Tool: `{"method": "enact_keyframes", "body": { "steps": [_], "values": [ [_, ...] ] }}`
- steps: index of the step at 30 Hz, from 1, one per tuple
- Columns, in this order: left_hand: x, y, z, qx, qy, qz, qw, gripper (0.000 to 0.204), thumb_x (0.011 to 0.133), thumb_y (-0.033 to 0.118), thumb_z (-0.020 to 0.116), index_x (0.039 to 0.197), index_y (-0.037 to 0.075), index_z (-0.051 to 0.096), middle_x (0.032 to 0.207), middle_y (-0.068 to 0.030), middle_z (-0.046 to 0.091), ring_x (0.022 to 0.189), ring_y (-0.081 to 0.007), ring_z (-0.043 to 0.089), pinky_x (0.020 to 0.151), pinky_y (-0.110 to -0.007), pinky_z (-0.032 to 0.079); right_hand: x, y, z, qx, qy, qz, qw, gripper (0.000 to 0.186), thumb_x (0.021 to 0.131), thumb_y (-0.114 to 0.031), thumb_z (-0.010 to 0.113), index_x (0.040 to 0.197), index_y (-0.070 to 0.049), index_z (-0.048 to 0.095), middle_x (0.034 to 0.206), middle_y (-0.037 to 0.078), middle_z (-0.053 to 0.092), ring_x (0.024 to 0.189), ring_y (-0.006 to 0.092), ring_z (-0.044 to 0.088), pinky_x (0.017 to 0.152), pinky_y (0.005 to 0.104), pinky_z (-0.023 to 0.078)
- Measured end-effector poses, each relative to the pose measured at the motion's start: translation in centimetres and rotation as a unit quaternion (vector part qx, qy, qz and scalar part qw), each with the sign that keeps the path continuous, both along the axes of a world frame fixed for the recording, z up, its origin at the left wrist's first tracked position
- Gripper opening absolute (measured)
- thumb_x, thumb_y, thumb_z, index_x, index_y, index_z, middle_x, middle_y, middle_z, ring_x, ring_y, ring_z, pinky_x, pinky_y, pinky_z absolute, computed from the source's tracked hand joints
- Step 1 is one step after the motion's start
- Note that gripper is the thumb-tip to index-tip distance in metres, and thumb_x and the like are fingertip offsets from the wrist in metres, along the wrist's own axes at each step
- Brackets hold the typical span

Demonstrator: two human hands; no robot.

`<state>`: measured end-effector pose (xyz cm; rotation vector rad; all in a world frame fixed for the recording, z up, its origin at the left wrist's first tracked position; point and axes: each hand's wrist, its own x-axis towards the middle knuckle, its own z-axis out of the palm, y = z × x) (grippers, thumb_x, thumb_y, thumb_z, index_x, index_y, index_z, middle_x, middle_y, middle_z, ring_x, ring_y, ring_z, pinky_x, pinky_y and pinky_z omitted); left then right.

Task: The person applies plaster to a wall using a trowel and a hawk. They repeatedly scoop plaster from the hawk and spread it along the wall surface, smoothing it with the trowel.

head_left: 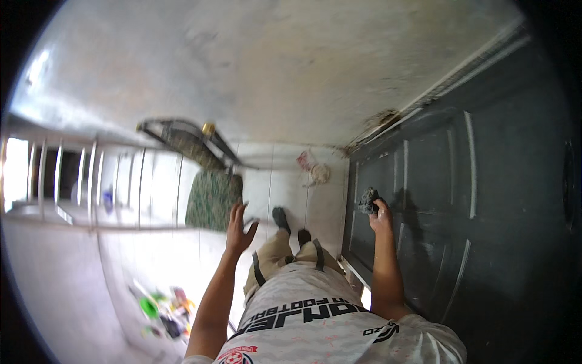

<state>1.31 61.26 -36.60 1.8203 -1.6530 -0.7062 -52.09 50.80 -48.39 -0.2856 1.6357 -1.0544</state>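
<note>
In my right hand (381, 216) is a crumpled grey cloth (367, 200), bunched between the fingers. That hand is beside a dark grey panelled door (424, 182), which carries thin whitish streaks along its panel edges. Whether the cloth touches the door I cannot tell. My left hand (240, 229) hangs open with its fingers apart and nothing in it. Just beyond it stands a chair with a green patterned seat (212, 200).
A white railing (91, 182) runs along the left. On the tiled floor lie a pale crumpled bundle (319, 175) and a red-and-white packet (305, 160). Several colourful items, one a green object (148, 307), are at lower left. A stained wall (260, 67) rises ahead.
</note>
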Motion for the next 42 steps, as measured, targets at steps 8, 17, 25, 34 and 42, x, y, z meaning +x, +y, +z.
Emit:
{"method": "enact_keyframes", "body": {
  "steps": [8,17,25,34,42],
  "values": [
    [2.5,61.7,-6.9,0.558,0.043,0.444,0.7,0.089,0.078,0.06,0.084,0.132,-0.007,0.061,0.121,-0.0264,0.072,0.117,-0.0298,0.07,0.098,-0.038,0.054,12.7,1.0,3.4,-0.038,-0.364,0.315,0.876,0.038,0.094,-0.015,0.064,0.129,-0.001,0.065,0.123,0.012,0.072,0.116,0.0267,0.067,0.103,0.0404,0.053],
    [-9.1,71.3,-11.9,0.21,0.429,0.74,0.473,0.059,0.093,0.049,0.076,0.138,0.017,0.055,0.119,-0.0053,0.063,0.081,-0.0235,0.068,0.058,-0.035,0.048,44.8,10.4,13.9,0.107,-0.415,0.666,0.611,0.038,0.089,-0.01,0.07,0.125,-0.003,0.062,0.117,0.015,0.072,0.106,0.0272,0.072,0.093,0.041,0.059],
    [-12.2,81.1,-16.8,0.225,0.476,0.762,0.377,0.066,0.091,0.05,0.075,0.133,0.0,0.062,0.121,-0.0168,0.069,0.098,-0.0344,0.069,0.083,-0.048,0.057,73.3,29.6,16.6,0.153,-0.324,0.779,0.514,0.031,0.088,-0.008,0.072,0.116,0.0,0.062,0.108,0.013,0.072,0.094,0.0239,0.074,0.08,0.0372,0.063],
    [10.9,102.2,-8.2,0.08,0.324,0.895,0.296,0.066,0.093,0.048,0.073,0.132,-0.004,0.06,0.109,-0.0223,0.073,0.094,-0.0314,0.071,0.084,-0.04,0.057,100.7,49.5,17.4,0.111,-0.23,0.874,0.413,0.022,0.089,-0.002,0.062,0.11,0.001,0.062,0.099,0.01,0.07,0.083,0.0198,0.071,0.077,0.0343,0.06],
    [30.2,101.5,-9.3,0.027,0.275,0.91,0.311,0.062,0.094,0.044,0.076,0.134,0.0,0.059,0.11,-0.0205,0.072,0.094,-0.0261,0.07,0.084,-0.035,0.056,130.6,64.2,14.7,0.101,-0.174,0.95,0.24,0.023,0.084,-0.001,0.061,0.106,0.006,0.065,0.095,0.011,0.071,0.078,0.02,0.071,0.072,0.0342,0.061]
  ]
}}
